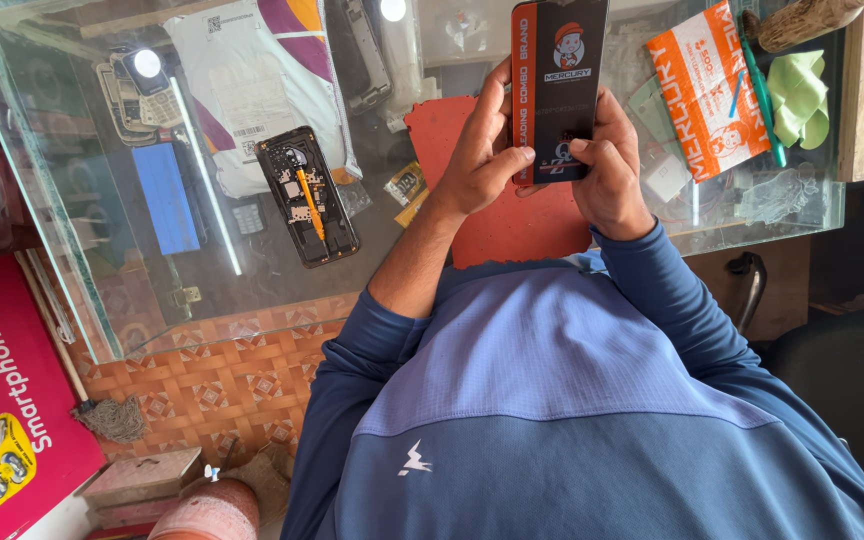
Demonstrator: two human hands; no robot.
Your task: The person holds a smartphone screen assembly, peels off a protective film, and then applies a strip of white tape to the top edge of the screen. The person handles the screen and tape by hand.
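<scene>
Opened phone point(308, 196) with orange tool lies on the glass counter point(102, 250), far left. Left hand point(482, 150) and right hand point(607, 165), fingers closed, both grip a flat black-and-orange package point(558, 80) above the red mat point(502, 215).

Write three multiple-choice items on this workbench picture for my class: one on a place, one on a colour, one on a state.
1. Where does the opened phone lie?
A. on the glass table
B. on the floor
C. on a chair

2. What colour is the mat under the hands?
A. green
B. red
C. white

3. How is the black and orange box held?
A. by no hand
B. by one hand
C. by both hands

Answers: 1 A, it rests on the glass top; 2 B, the mat is red; 3 C, left hand and right hand both grip it.
</scene>
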